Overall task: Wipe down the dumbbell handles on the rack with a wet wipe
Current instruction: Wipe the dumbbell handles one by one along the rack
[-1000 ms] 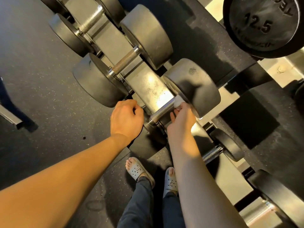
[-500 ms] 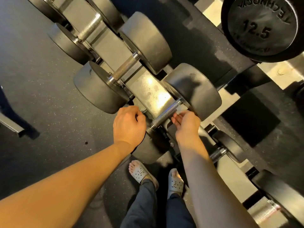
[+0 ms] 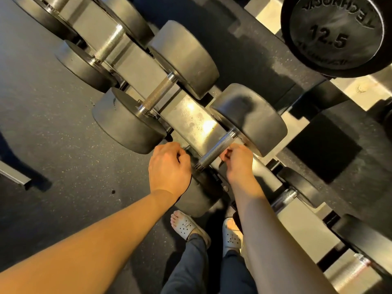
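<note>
**Where both hands meet one handle**

Though most of the iron below us is unmarked, one weight carries writing. The round end face [image 3: 333, 32] at the upper right is stamped "12.5", and the raised capitals arched over it, upside down to us, look like "TECHNO". The rest of that word is too blurred to read. Our two grey slides [image 3: 184, 227] each bear one small badge, too small to make out.

We count five knurled handles showing plainly along the steel rack [image 3: 191, 122], running from upper left to lower right. The stamped face is the only weight we see on the tier above. The third of the five is the handle [image 3: 216, 150] between our hands. Its dumbbell [image 3: 250, 117] lies across the rack, with the far head away from us and the near head [image 3: 201, 194] under our left wrist.

Our left hand [image 3: 169, 168] lies on that near head, its fingers curled down over the upper rim, close to the end of the handle. Our right hand [image 3: 238, 164] sits just beside the handle's right side, fingers curled tight toward the palm — what they pinch we cannot tell. We cannot pick out the wet wipe — if that hand has it, the fingers hide it.

Two bare forearms, two dark trouser legs and one speckled black floor [image 3: 53, 124] take up the rest.
</note>
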Demonstrator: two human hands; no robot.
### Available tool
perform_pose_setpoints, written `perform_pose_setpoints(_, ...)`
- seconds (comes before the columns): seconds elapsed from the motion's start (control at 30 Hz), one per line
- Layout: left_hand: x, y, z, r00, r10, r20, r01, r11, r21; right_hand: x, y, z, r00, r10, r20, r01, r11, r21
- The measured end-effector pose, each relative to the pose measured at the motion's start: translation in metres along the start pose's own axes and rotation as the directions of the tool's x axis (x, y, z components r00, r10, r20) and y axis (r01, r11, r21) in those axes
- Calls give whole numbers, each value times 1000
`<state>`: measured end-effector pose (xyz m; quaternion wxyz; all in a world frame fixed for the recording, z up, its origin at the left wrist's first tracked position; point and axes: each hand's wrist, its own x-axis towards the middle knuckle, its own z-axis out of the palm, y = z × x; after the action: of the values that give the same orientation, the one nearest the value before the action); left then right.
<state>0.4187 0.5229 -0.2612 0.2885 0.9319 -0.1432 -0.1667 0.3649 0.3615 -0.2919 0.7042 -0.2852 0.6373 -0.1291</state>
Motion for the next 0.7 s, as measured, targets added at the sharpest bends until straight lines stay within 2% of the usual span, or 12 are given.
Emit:
perform_pose_setpoints(0.13, 0, 2, -2, 1000, 2, 6, -2, 1000, -2, -11, 5, -2, 961, -267, -73, 241, 938, -250)
perform_pose_setpoints(0.23, 0, 3, -2, 1000, 2, -9, -2, 1000, 4, -13, 22, -12, 892, -451, 23, 387, 735, -557)
perform_pose_setpoints(0.33, 1, 5, -3, 1000, -8, -10, 8, 1000, 11, -24, 37, -28, 858, -429, 282, 487, 508, -710)
perform_pose_setpoints(0.37, 2, 6, -3, 1000, -14, -6, 15, 1000, 11, -28, 40, -30, 850, -366, 379, 514, 418, -749)
perform_pose_setpoints(0.43, 2, 6, -4, 1000, -29, 5, 29, 1000, 9, -34, 37, -31, 847, -221, 483, 531, 319, -785)
perform_pose_setpoints(0.5, 1, 7, -5, 999, -34, 11, 34, 999, 5, -34, 28, -30, 872, -204, 446, 490, 342, -802)
perform_pose_setpoints(0.53, 1, 8, -6, 999, -34, 14, 34, 999, -1, -33, 22, -30, 894, -253, 370, 447, 435, -782)
perform_pose_setpoints(0.57, 1, 7, -6, 999, -31, 19, 32, 999, -8, -28, 18, -29, 913, -312, 263, 402, 576, -712)
perform_pose_setpoints(0.6, 1, 6, -6, 999, -24, 22, 24, 1000, -14, -29, 14, -26, 922, -353, 157, 372, 703, -606)
perform_pose_setpoints(0.63, 0, 6, -7, 1000, -18, 23, 18, 1000, -18, -29, 12, -21, 921, -383, 77, 367, 779, -508)
perform_pose_setpoints(0.67, 1, 6, -7, 1000, -16, 23, 16, 1000, -20, -33, 13, -15, 907, -418, 50, 386, 779, -494)
perform_pose_setpoints(0.7, 1, 6, -7, 1000, -17, 26, 17, 1000, -20, -36, 16, -9, 888, -453, 80, 417, 720, -556)
